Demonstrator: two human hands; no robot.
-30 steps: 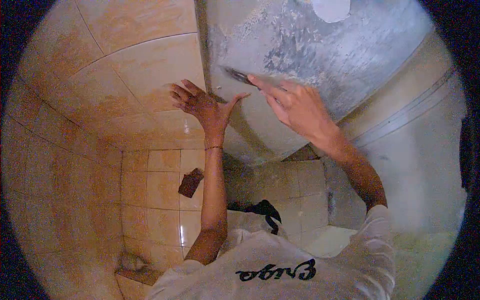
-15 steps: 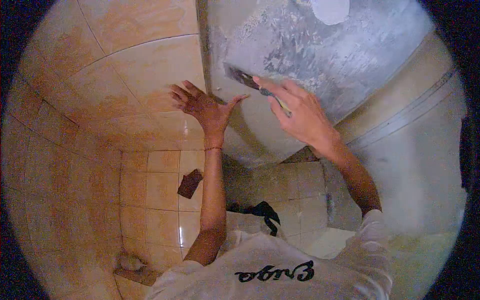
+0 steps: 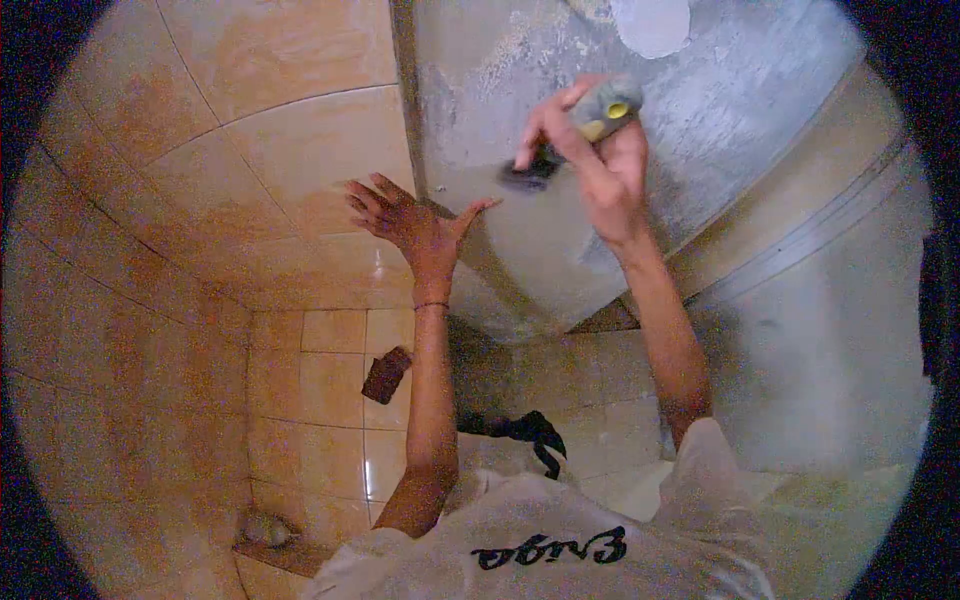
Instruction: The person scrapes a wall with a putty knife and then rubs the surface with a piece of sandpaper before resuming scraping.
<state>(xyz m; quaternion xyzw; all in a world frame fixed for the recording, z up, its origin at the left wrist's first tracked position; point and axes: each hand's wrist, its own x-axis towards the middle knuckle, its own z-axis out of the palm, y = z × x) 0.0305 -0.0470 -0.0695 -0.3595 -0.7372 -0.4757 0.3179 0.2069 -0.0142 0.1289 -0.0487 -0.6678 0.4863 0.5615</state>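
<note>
In the head view my right hand [image 3: 610,165] grips a putty knife [image 3: 612,108], its grey-and-yellow handle end pointing up to the right. The dark blade, smeared by motion, points down to the left, close over the grey plastered surface [image 3: 560,225]. My left hand [image 3: 405,222] is spread wide, fingers and thumb apart and holding nothing. It overlaps the border between the orange-beige tiles [image 3: 290,150] and the plaster. Rough patches and scraped marks cover the upper part of the grey surface.
A round white patch [image 3: 652,22] shows on the plaster at the top. A dark brown rectangular piece [image 3: 386,376] lies on the tiles left of my left forearm. Lower left, a small pale object [image 3: 265,528] sits on a ledge. A curved pale band [image 3: 800,235] runs along the right.
My right hand has moved up and turned the putty knife, so its handle end now points up and the blade sits lower and further right. My left hand stays spread in nearly the same place.
</note>
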